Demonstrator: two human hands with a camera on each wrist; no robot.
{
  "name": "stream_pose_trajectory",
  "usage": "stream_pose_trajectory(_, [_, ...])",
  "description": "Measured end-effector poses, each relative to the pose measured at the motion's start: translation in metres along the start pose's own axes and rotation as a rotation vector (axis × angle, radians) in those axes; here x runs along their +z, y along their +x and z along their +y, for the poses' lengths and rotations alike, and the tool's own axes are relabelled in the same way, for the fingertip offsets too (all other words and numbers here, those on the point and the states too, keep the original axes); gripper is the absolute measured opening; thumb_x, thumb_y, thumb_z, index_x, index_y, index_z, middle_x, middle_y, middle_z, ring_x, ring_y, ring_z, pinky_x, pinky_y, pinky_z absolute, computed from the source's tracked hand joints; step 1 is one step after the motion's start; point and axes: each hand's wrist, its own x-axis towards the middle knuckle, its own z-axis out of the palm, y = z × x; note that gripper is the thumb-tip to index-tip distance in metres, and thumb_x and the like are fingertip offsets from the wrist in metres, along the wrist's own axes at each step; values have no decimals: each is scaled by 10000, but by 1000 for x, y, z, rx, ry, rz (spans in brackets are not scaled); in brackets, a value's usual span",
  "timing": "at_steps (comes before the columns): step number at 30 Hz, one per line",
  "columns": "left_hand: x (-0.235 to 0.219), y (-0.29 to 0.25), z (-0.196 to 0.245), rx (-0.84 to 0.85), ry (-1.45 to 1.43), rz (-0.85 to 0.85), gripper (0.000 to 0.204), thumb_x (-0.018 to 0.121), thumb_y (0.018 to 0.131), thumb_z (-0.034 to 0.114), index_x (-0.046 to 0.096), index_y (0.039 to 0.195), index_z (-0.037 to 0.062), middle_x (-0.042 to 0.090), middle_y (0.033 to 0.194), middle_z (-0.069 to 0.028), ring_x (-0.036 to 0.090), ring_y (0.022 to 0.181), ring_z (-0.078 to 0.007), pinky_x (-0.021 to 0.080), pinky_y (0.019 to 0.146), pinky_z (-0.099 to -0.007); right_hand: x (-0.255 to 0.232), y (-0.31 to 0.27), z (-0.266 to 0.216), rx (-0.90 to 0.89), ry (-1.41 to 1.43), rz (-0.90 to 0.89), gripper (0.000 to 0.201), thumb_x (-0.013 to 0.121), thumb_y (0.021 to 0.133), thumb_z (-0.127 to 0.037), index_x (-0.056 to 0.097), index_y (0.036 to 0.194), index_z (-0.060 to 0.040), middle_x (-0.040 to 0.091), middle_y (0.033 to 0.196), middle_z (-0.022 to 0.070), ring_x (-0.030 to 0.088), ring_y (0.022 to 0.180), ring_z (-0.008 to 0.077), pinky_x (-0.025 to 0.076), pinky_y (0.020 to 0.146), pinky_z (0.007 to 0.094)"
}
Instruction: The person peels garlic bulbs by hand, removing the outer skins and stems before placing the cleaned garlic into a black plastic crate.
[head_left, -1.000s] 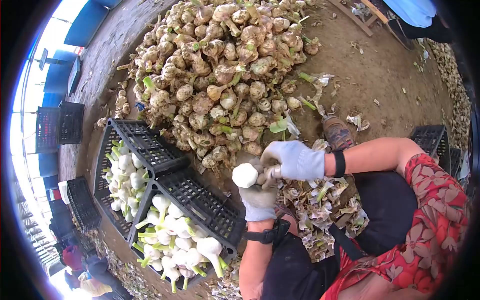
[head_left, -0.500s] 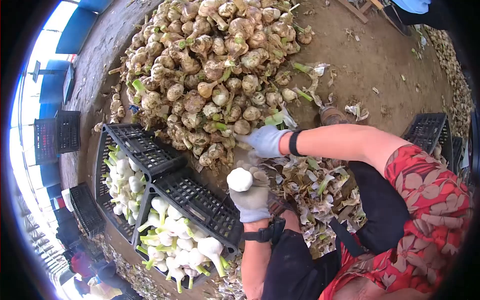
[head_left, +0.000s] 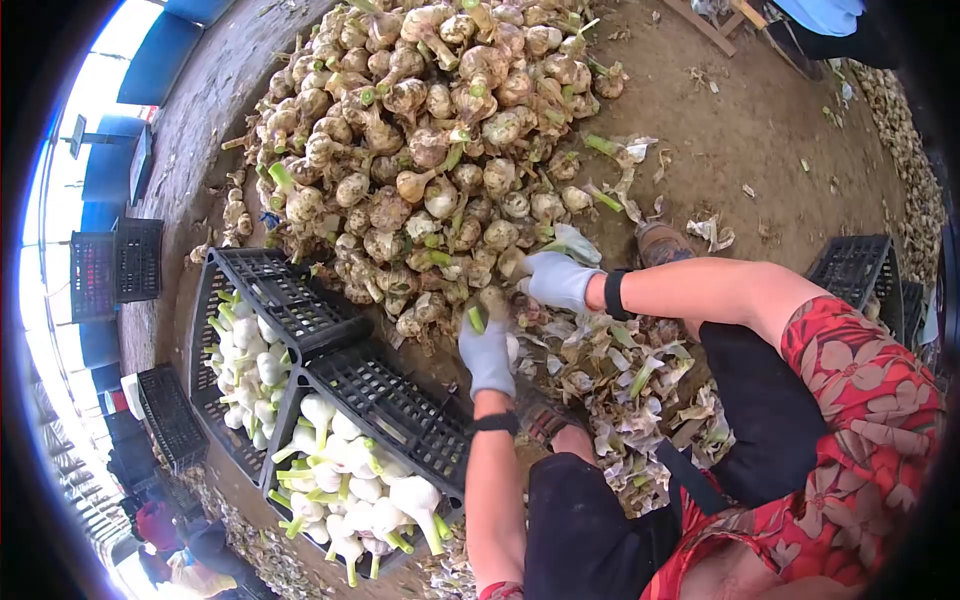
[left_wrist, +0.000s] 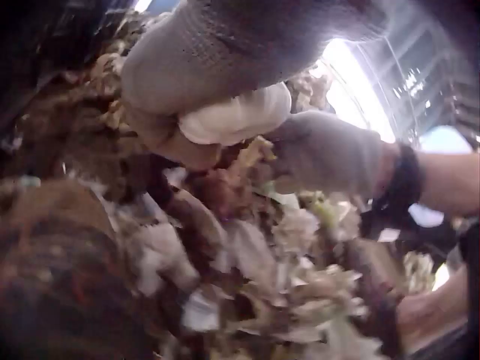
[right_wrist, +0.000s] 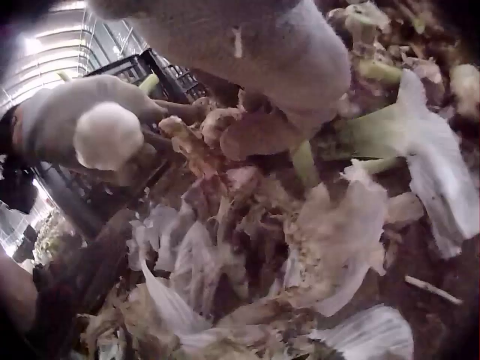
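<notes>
My gloved left hand (head_left: 487, 350) is in front of the pile and grips a clean white garlic bulb (left_wrist: 236, 116), with a cut green stem (head_left: 476, 320) showing at the fingers. The bulb's round white end faces the camera in the right wrist view. To its right, my gloved right hand (head_left: 560, 280) is low at the near edge of the heap of dirty garlic (head_left: 400, 180). Its fingers bend down at brown, papery scraps (right_wrist: 221, 124) in the right wrist view; I cannot tell whether they hold anything.
Two black crates (head_left: 385, 405) with cleaned, stemmed garlic (head_left: 345, 480) stand tilted at the left. Peeled skins (head_left: 610, 390) cover the ground between the legs. A shoe (head_left: 665, 245) is just right of my right hand. Another crate (head_left: 850, 270) stands at the far right.
The hands were together at the white bulb, then the right hand reached left to the heap and has drawn back slightly right. The left hand has turned over and moved up towards the heap.
</notes>
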Motion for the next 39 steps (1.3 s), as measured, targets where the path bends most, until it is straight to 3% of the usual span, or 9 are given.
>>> stream_pose_trajectory(4, [19, 19, -14, 216, 442, 173, 467, 720, 828, 195, 538, 1197, -27, 650, 903, -103, 548, 713, -181, 475, 687, -301, -7, -4, 19, -5, -51, -26, 324, 572, 844, -256, 652, 981, 27, 654, 966, 270, 623, 920, 422, 489, 787, 448])
stream_pose_trajectory(15, [35, -49, 62, -203, -514, -107, 507, 660, 889, 423, 583, 1163, 3, 655, 910, -71, 627, 728, -130, 522, 592, -260, -42, -51, -2, -343, 251, 226, 462, 730, 773, -338, 641, 1124, -52, 615, 1158, 119, 486, 1161, 300, 371, 993, 387])
stream_pose_trajectory(19, [43, -69, 80, -8, -460, -132, 475, 676, 885, 397, 600, 1145, 7, 654, 851, -64, 618, 674, -107, 502, 561, -233, -57, -62, -9, -455, 283, 211, 328, 747, 788, -261, 660, 1021, -48, 627, 1025, 68, 548, 1009, 224, 429, 882, 345])
stream_pose_trajectory(22, [46, -75, 81, 289, -305, -142, 715, 729, 839, 364, 409, 1356, -12, 558, 1195, -134, 605, 952, -169, 523, 779, -276, -64, -71, -12, -321, 719, 46, 223, 694, 836, -240, 662, 941, -46, 636, 900, 78, 583, 865, 165, 462, 763, 309])
stream_pose_trajectory(24, [47, -78, 83, 379, -259, -172, 893, 772, 790, 245, 235, 1458, -5, 412, 1371, -157, 520, 1142, -224, 485, 903, -306, -59, -66, -3, -326, 544, 130, 240, 663, 869, -281, 665, 943, -52, 630, 843, 75, 582, 833, 147, 465, 740, 298])
stream_pose_trajectory(29, [46, -89, 88, 418, -18, -99, 810, 726, 728, 72, 315, 1423, 2, 457, 1330, -162, 477, 1207, -243, 387, 1024, -341, -70, -66, -22, -134, 468, -46, 519, 648, 840, -542, 667, 954, -35, 650, 832, 100, 602, 795, 179, 470, 728, 302])
stream_pose_trajectory(30, [45, -90, 90, 472, 74, -75, 801, 721, 720, 66, 324, 1413, 0, 474, 1305, -161, 487, 1194, -240, 391, 1016, -341, -65, -61, -31, -308, -18, 197, 538, 706, 795, -530, 651, 950, -18, 659, 830, 102, 607, 786, 162, 475, 719, 303])
stream_pose_trajectory(33, [43, -95, 96, 487, 166, -29, 673, 722, 731, 48, 427, 1332, -21, 525, 1253, -132, 513, 1130, -184, 414, 978, -310, -66, -77, -41, -198, 426, -27, 483, 700, 802, -494, 655, 941, -33, 652, 865, 138, 608, 839, 259, 457, 801, 354])
stream_pose_trajectory(39, [37, -98, 92, 319, 45, -60, 607, 720, 755, 78, 474, 1298, -34, 577, 1170, -139, 561, 1039, -180, 457, 916, -309, -70, -61, -26, -382, 252, -91, 327, 678, 870, -323, 631, 953, -10, 660, 794, 75, 581, 766, 127, 464, 715, 313])
